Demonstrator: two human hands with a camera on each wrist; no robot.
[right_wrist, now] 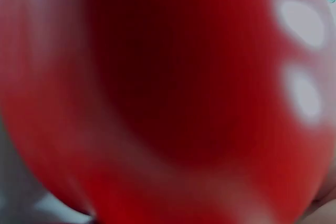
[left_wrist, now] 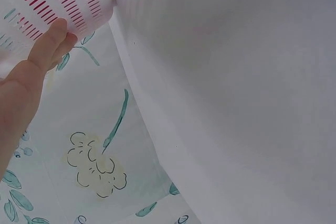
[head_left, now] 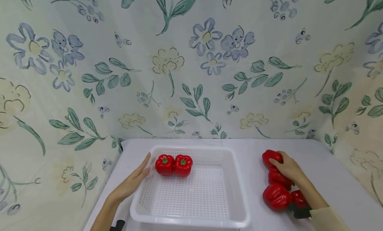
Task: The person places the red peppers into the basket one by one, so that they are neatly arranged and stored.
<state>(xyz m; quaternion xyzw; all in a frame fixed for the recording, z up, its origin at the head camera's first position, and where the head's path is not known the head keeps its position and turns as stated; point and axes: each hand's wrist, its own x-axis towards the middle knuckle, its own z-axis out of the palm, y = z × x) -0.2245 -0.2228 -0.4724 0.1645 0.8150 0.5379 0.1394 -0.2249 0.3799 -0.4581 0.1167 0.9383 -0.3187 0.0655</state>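
Observation:
A white perforated plastic basket [head_left: 191, 194] stands on the table with two red bell peppers [head_left: 183, 166] side by side in its back left corner. My left hand [head_left: 131, 182] rests against the basket's left side, its fingers straight along the outer wall, as the left wrist view also shows for those fingers [left_wrist: 50, 45]. On the right, my right hand [head_left: 288, 166] grips the rearmost red bell pepper [head_left: 270, 158] of a loose group, thumb on its near side. Close to the right wrist camera, a blurred red bell pepper [right_wrist: 210, 103] fills the view and hides most of that hand.
Below the gripped pepper lie other red bell peppers [head_left: 276, 196], near my right forearm. A dark wrist strap [head_left: 299, 211] shows there. The white-covered table [head_left: 254, 144] meets a floral cloth [head_left: 191, 74] at the back. A black object [head_left: 119, 225] shows by my left forearm.

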